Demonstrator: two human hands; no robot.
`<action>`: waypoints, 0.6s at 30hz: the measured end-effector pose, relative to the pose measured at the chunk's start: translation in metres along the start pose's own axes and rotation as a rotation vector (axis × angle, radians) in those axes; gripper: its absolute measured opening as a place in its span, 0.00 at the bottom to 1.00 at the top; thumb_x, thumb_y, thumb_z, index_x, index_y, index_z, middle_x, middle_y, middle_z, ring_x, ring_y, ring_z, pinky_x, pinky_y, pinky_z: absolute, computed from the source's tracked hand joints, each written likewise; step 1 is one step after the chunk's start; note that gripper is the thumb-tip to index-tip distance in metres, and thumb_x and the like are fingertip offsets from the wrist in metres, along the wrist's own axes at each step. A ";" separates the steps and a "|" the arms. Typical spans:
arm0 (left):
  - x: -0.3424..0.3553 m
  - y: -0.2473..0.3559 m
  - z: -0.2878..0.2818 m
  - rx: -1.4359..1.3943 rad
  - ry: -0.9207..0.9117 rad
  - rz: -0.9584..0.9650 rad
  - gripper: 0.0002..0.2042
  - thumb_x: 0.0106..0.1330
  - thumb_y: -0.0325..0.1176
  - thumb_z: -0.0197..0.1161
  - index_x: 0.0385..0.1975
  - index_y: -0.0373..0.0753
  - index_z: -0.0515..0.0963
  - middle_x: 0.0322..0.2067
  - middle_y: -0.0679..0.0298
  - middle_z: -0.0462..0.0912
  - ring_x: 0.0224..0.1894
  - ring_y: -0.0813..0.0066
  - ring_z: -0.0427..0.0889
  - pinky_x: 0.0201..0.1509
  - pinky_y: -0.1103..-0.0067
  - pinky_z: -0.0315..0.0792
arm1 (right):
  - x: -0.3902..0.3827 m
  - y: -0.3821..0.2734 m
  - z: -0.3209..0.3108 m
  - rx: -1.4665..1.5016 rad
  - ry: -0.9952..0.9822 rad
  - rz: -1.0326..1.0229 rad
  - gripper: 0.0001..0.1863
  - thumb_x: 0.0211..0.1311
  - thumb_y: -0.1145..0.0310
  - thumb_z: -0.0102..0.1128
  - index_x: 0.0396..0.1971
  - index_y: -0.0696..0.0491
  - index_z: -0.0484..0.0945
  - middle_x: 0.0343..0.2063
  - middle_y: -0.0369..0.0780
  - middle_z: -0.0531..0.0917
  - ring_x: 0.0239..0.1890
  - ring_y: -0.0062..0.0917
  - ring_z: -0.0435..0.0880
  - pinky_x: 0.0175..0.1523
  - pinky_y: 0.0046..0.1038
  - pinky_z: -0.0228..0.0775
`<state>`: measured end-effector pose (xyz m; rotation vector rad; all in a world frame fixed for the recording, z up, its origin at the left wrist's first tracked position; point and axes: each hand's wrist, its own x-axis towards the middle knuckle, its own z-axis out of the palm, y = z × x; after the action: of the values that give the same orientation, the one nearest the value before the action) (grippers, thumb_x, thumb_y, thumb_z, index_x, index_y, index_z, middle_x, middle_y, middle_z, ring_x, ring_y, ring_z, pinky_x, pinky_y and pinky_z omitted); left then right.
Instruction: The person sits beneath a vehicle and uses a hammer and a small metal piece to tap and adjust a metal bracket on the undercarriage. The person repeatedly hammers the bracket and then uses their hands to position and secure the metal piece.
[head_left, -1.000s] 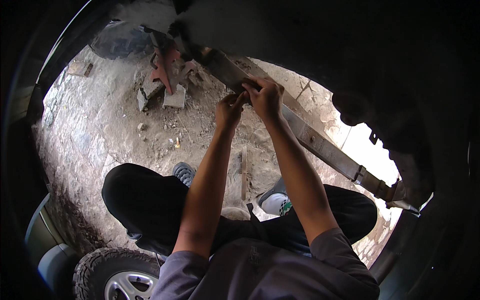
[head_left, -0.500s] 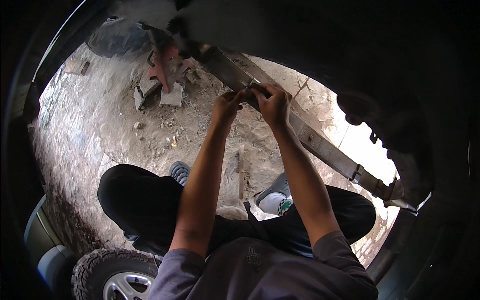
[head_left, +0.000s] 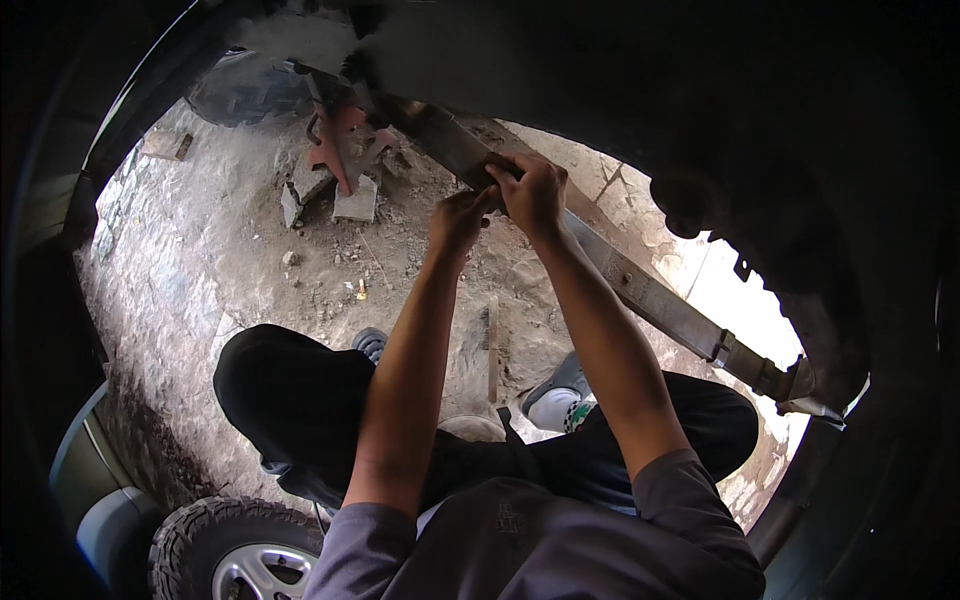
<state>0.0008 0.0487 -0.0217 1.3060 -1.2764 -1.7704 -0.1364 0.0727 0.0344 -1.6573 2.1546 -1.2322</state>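
Note:
My right hand is closed at the long grey metal bar, which looks like a leaf spring slanting across under a vehicle from upper left to lower right. Its thumb and fingers press at the bar's middle. My left hand is just left of and below it, fingers bent together at the lower edge of the same part. Whatever small piece my fingers may grip is hidden between them. A metal clamp goes round the bar farther down on the right.
A red metal stand rests among broken concrete blocks at the back. A loose brick lies left on the dusty ground. A spare wheel lies lower left. Dark bodywork arches overhead; my bent knees are below my arms.
The view has shifted slightly. Both hands have made small movements at the same spot on the bar; a shiny bit seen above my right fingers half a second ago is now hidden.

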 end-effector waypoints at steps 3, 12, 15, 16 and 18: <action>-0.004 0.002 0.001 0.047 0.001 0.024 0.23 0.72 0.52 0.69 0.52 0.36 0.87 0.45 0.62 0.91 0.46 0.74 0.89 0.48 0.76 0.82 | -0.010 0.009 -0.012 -0.057 -0.012 -0.066 0.12 0.59 0.64 0.75 0.40 0.52 0.91 0.35 0.45 0.90 0.40 0.41 0.90 0.49 0.36 0.79; 0.014 -0.015 -0.005 0.170 0.011 -0.060 0.23 0.71 0.54 0.70 0.44 0.36 0.90 0.39 0.63 0.92 0.38 0.74 0.90 0.45 0.78 0.81 | -0.028 0.018 -0.019 -0.096 0.052 -0.083 0.10 0.58 0.68 0.76 0.39 0.53 0.92 0.34 0.45 0.90 0.38 0.38 0.91 0.47 0.34 0.80; 0.009 -0.012 0.003 0.145 0.028 -0.062 0.24 0.70 0.55 0.71 0.45 0.36 0.90 0.38 0.63 0.92 0.38 0.74 0.90 0.43 0.77 0.81 | -0.032 0.019 -0.024 -0.054 0.033 -0.025 0.10 0.59 0.67 0.76 0.40 0.52 0.92 0.35 0.44 0.90 0.39 0.37 0.91 0.47 0.34 0.81; 0.013 -0.021 -0.002 0.135 0.055 -0.042 0.26 0.67 0.59 0.71 0.41 0.37 0.91 0.33 0.62 0.91 0.36 0.72 0.90 0.42 0.75 0.80 | -0.034 0.013 -0.023 -0.048 0.015 0.000 0.10 0.60 0.66 0.76 0.40 0.52 0.92 0.35 0.43 0.90 0.39 0.37 0.91 0.47 0.34 0.81; 0.016 -0.026 -0.006 0.109 0.096 0.004 0.31 0.63 0.66 0.70 0.33 0.38 0.92 0.23 0.59 0.90 0.31 0.69 0.91 0.40 0.70 0.79 | -0.037 0.007 -0.024 -0.046 -0.017 0.052 0.10 0.60 0.65 0.75 0.40 0.51 0.92 0.35 0.42 0.91 0.38 0.36 0.91 0.48 0.34 0.80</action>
<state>0.0030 0.0419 -0.0521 1.4299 -1.3371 -1.6349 -0.1411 0.1174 0.0324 -1.6122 2.2177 -1.1584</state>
